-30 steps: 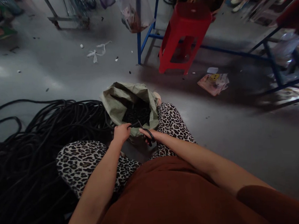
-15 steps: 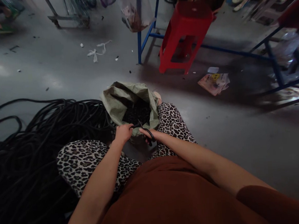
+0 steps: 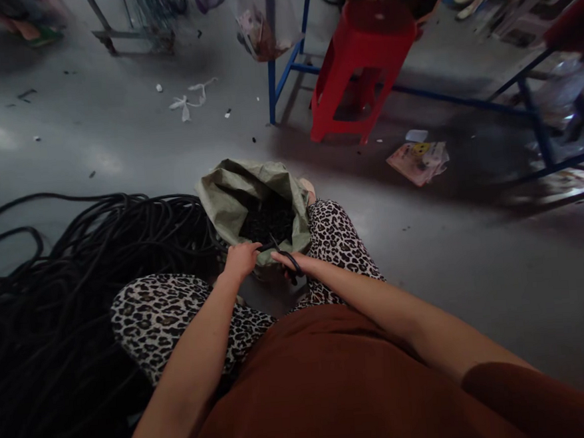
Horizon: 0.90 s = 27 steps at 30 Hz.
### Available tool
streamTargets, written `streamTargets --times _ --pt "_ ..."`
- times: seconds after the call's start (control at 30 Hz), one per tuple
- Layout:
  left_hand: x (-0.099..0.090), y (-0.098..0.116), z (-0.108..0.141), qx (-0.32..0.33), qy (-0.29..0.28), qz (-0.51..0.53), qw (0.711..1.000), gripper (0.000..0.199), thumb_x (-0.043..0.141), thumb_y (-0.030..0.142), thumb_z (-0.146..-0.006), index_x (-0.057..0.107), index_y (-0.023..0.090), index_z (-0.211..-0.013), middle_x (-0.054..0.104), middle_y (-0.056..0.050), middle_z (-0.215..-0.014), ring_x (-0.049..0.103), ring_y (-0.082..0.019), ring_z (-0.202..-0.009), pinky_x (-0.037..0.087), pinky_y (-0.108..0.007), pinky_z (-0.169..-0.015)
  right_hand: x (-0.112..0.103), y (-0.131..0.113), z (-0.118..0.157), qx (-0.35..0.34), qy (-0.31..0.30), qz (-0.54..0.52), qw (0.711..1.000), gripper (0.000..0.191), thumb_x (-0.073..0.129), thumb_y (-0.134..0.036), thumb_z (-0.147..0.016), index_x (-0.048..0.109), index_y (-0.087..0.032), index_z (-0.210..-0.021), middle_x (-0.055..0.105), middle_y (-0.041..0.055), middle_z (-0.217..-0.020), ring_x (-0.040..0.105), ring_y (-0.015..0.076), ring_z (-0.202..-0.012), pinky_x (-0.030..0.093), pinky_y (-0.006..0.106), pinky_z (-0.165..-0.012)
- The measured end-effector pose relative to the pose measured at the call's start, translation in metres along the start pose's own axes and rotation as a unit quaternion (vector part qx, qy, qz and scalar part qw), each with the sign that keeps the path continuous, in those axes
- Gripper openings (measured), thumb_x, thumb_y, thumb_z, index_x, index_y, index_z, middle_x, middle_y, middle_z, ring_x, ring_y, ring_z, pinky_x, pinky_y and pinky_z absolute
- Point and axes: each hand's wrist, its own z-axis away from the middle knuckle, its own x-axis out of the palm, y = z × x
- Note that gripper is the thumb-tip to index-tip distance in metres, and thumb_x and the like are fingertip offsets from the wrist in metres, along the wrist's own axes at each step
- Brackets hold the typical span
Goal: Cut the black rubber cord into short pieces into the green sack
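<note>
My left hand (image 3: 242, 257) is closed around a black rubber hose (image 3: 266, 247), whose short end sticks out to the right over the near rim of a green woven sack (image 3: 215, 191). In my right hand (image 3: 285, 259) is a pair of scissors (image 3: 295, 267) with black handles, its blades at the hose end. Whether the blades touch the hose I cannot tell. Dark short pieces (image 3: 267, 224) lie inside the sack, which stands open between my legs. A large heap of black hose (image 3: 99, 252) spreads on the floor to my left.
Ahead stands a red plastic stool (image 3: 361, 61) beside a blue metal frame (image 3: 273, 90). A clear bag (image 3: 263, 31) hangs from that frame. Crumpled printed plastic (image 3: 419, 163) and a white strip (image 3: 184, 106) lie on the floor. Another person's foot (image 3: 44, 37) shows at top left.
Both my hands, the hose and the scissors keep nearly the same place. At top left, the other person's foot has shifted to the right.
</note>
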Motion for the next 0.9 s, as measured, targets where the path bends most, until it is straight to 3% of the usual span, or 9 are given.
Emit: streamTargets --times 0.17,0.5,0.9 --pt "0.000 0.001 0.000 -0.011 -0.003 0.003 1.000 0.035 0.042 0.030 -0.084 0.058 0.027 -0.114 0.066 -0.005 -0.106 0.057 -0.021 -0.100 0.039 -0.032 -0.085 0.000 0.000 0.000 0.001 -0.006 0.003 1.000 0.062 0.036 -0.069 -0.080 0.054 -0.009 -0.082 0.051 0.0022 -0.042 0.051 0.0134 -0.033 0.040 0.020 -0.031" --pt "0.000 -0.008 0.003 -0.037 0.005 0.027 0.999 0.036 0.046 0.029 -0.081 0.056 0.026 -0.116 0.062 -0.005 -0.114 0.054 -0.021 -0.107 0.034 -0.033 -0.094 -0.003 -0.001 -0.001 -0.003 0.031 0.010 0.999 0.057 0.040 -0.067 -0.079 0.053 -0.012 -0.074 0.049 0.0004 -0.039 0.050 0.0125 -0.031 0.042 0.020 -0.030" --pt "0.001 -0.012 0.003 -0.038 -0.012 0.004 0.999 0.034 0.046 0.030 -0.081 0.060 0.027 -0.112 0.065 -0.006 -0.109 0.057 -0.022 -0.103 0.037 -0.033 -0.090 -0.004 0.000 -0.003 -0.002 0.035 0.044 0.998 0.055 0.044 -0.066 -0.078 0.050 -0.013 -0.065 0.045 -0.0012 -0.036 0.048 0.0114 -0.029 0.040 0.019 -0.030"
